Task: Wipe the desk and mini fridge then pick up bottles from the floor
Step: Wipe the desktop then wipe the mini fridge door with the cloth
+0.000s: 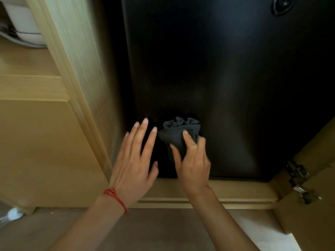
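Observation:
The black mini fridge door (pixel 226 78) fills the middle of the view, set inside a light wooden cabinet. My right hand (pixel 192 160) grips a bunched dark grey cloth (pixel 178 132) and presses it against the lower left part of the door. My left hand (pixel 134 160) lies flat with fingers spread on the door's lower left corner, just left of the cloth. A red string bracelet circles my left wrist. At the far lower left a clear plastic bottle (pixel 10 214) lies partly in view on the floor.
The wooden cabinet frame (pixel 76 69) runs along the fridge's left side and a wooden base rail (pixel 217 194) below it. An open cabinet door with a metal hinge (pixel 299 180) stands at the right. White objects sit on the desk top at upper left (pixel 23 24). Brown floor lies below.

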